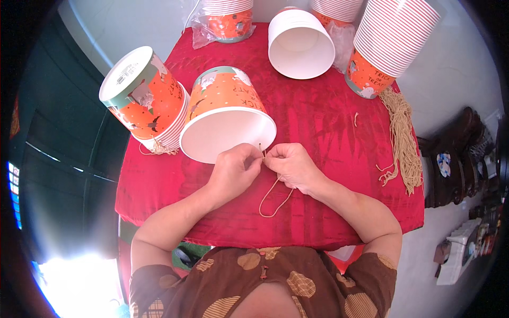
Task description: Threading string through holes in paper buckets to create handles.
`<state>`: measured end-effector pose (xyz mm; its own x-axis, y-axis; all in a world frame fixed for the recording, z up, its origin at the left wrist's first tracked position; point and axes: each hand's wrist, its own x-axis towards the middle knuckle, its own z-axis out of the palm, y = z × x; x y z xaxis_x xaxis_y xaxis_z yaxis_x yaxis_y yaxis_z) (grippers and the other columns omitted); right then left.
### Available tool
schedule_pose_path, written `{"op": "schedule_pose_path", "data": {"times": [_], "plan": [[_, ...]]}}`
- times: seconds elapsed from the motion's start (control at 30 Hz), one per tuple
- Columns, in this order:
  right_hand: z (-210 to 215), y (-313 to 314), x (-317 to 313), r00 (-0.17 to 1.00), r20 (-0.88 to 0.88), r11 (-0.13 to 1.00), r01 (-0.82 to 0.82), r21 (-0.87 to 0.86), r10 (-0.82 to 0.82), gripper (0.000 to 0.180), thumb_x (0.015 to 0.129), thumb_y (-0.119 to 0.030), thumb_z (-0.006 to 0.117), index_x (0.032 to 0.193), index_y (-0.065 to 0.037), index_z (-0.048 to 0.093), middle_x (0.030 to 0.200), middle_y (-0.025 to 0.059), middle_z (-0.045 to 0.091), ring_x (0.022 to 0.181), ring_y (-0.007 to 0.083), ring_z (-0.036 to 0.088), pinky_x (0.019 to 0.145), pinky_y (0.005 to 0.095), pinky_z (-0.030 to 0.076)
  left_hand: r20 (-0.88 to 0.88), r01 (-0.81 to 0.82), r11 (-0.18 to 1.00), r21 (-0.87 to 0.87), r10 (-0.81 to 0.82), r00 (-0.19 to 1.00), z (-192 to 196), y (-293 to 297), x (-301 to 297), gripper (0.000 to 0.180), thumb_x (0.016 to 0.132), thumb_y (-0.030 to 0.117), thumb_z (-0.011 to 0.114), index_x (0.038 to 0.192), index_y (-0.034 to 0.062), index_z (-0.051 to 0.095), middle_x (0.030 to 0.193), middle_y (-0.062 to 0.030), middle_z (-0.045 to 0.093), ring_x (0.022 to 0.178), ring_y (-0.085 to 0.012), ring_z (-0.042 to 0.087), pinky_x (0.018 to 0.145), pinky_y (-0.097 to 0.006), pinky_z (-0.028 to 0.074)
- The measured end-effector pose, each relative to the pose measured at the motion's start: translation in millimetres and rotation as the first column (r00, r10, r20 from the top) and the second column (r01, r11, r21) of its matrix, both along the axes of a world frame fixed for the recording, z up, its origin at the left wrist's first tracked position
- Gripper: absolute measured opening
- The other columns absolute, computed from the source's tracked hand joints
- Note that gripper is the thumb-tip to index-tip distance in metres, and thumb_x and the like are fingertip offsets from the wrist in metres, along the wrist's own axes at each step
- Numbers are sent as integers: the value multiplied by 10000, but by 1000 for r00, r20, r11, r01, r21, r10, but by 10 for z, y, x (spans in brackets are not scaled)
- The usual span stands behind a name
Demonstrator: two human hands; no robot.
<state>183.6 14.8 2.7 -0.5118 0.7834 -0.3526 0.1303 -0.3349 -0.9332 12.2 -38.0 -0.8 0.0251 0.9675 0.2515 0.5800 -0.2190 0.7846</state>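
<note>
A paper bucket (228, 100), orange and green outside and white inside, lies on its side with its mouth facing me. Tan cord (275, 197) passes through a small hole near the right of its rim and hangs in a loop below my fingers. My left hand (236, 170) pinches the cord just below the rim. Close against it, my right hand (293, 167) also pinches the cord, thumb and finger together. The exact crossing of the strands between the fingertips is too small to make out.
Upside-down stacked buckets (143, 95) with cord stand at left. Another bucket (301, 50) lies at the back. A tall bucket stack (389, 45) stands at right, above a hank of cord (403, 140) over the edge of the red-covered table (328, 212). Plastic-wrapped buckets (229, 24) stand behind.
</note>
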Motion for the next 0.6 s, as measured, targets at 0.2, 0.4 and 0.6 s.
{"op": "schedule_pose_path", "data": {"times": [0.2, 0.4, 0.6], "plan": [[-2, -4, -10, 1000, -8, 1000, 9, 18, -9, 138, 873, -113, 612, 811, 2, 653, 594, -4, 535, 457, 68, 447, 382, 261, 316, 65, 14, 999, -40, -12, 998, -31, 7, -12, 106, 820, 22, 632, 917, -5, 665, 813, -132, 698, 673, -208, 669, 609, -322, 523], [-2, 0, -8, 1000, -12, 1000, 0, 4, 0, 142, 879, -115, 614, 801, -1, 648, 591, -9, 535, 454, 66, 448, 381, 260, 316, 68, 35, 997, -63, -31, 997, -23, 19, -38, 111, 831, 35, 625, 919, -11, 674, 815, -142, 699, 715, -200, 676, 646, -319, 529], [-18, -8, -9, 1000, -16, 1000, 1, 15, 0, 142, 885, -111, 616, 802, 0, 647, 600, -13, 538, 465, 61, 447, 390, 256, 318, 124, 46, 992, -118, -31, 992, -68, 49, -61, 102, 847, 58, 654, 910, -22, 668, 810, -124, 700, 749, -171, 673, 691, -307, 533]]}}
